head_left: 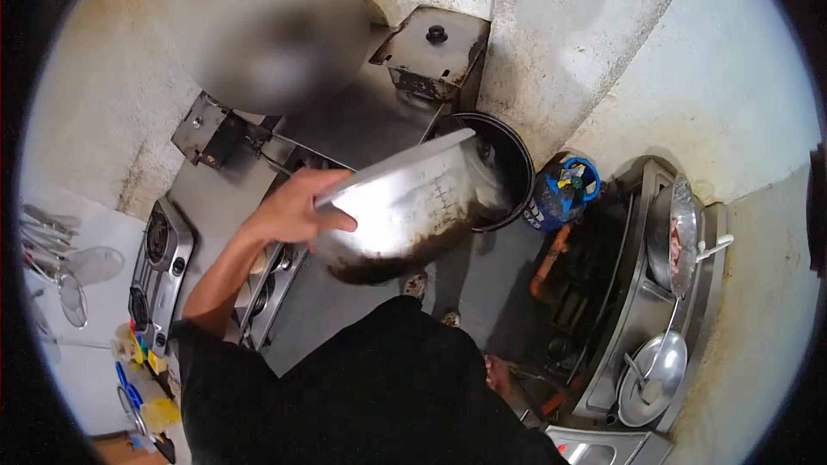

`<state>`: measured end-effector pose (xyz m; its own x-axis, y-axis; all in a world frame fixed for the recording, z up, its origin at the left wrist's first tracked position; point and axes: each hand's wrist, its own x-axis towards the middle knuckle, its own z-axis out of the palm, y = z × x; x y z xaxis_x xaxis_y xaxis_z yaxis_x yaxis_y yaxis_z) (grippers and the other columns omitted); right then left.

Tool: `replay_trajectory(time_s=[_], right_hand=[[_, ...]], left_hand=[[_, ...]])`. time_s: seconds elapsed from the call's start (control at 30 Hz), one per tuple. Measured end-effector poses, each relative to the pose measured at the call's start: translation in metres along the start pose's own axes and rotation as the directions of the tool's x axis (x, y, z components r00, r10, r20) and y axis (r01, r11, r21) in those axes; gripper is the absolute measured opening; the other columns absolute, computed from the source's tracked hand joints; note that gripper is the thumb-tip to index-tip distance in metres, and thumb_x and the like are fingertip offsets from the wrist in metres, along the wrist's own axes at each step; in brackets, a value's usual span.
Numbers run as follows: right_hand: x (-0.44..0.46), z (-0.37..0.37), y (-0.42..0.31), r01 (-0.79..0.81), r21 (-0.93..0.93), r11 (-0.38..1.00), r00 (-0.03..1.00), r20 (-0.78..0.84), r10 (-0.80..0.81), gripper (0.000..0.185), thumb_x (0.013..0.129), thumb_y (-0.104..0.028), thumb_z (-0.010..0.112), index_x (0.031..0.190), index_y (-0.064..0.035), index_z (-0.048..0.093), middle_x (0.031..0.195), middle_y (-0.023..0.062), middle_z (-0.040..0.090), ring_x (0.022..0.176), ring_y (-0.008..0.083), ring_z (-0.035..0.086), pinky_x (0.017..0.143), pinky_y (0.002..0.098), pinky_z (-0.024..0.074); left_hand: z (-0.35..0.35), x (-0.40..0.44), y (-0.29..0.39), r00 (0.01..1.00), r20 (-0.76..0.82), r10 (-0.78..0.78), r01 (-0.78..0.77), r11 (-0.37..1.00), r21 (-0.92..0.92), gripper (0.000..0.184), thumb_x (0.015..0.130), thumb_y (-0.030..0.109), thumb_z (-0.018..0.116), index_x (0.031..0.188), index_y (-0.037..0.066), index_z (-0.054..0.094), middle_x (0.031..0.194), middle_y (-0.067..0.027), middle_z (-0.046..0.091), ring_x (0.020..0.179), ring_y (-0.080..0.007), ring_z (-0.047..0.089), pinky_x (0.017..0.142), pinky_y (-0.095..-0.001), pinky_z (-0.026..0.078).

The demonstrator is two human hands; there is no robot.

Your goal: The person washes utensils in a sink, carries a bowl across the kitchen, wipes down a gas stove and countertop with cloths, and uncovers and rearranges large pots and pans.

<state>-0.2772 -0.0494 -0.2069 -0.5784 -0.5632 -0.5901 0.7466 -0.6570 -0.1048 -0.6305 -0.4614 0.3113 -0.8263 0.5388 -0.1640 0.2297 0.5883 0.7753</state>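
My left hand point(297, 207) grips the rim of a large, shiny metal pot point(401, 198), thumb on the near outer wall. Dark burnt stains cover the lower part of the pot. It is tilted, its opening turned away from me, beside and partly over a black round bin point(514, 142). Whatever lies inside the pot is hidden. Low by my right side, my right hand point(498, 375) shows only in part past the black shirt, close to the stove's front. Its fingers are too hidden to make out.
A blue gas cylinder point(551, 194) stands right of the bin, near a stove frame point(633, 293). That frame bears a wok point(659, 241) and a metal bowl point(633, 392) with utensils. To the left are a two-burner stove point(177, 245) and hanging strainers point(73, 297). A lidded metal box point(431, 43) stands behind.
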Motion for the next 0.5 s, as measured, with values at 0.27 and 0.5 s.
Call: replay_trajectory(time_s=[0.27, 0.5], right_hand=[[0.011, 0.059, -0.017, 0.237, -0.319, 0.918, 0.764, -0.523, -0.379, 0.023, 0.090, -0.026, 0.055, 0.102, -0.0071, 0.059, 0.071, 0.0043, 0.058, 0.052, 0.0106, 0.053, 0.040, 0.0209, 0.0399], [-0.023, 0.098, 0.009, 0.111, -0.586, 0.803, 0.482, -0.674, -0.559, 0.026, 0.092, -0.028, 0.053, 0.103, -0.0051, 0.060, 0.078, 0.0084, 0.064, 0.061, 0.0152, 0.062, 0.052, 0.0290, 0.0529]], left_hand=[[0.030, 0.025, -0.124, 0.949, -0.044, 0.313, -0.223, 0.761, 0.609, 0.036, 0.062, 0.012, 0.068, 0.095, 0.008, 0.055, 0.087, -0.0089, 0.059, 0.080, -0.0294, 0.060, 0.066, -0.0419, 0.047], [0.031, 0.050, -0.185, 0.914, -0.208, 0.349, -0.170, 0.792, 0.586, 0.034, 0.060, 0.005, 0.063, 0.093, 0.008, 0.058, 0.087, -0.0085, 0.058, 0.079, -0.0302, 0.059, 0.064, -0.0418, 0.047]])
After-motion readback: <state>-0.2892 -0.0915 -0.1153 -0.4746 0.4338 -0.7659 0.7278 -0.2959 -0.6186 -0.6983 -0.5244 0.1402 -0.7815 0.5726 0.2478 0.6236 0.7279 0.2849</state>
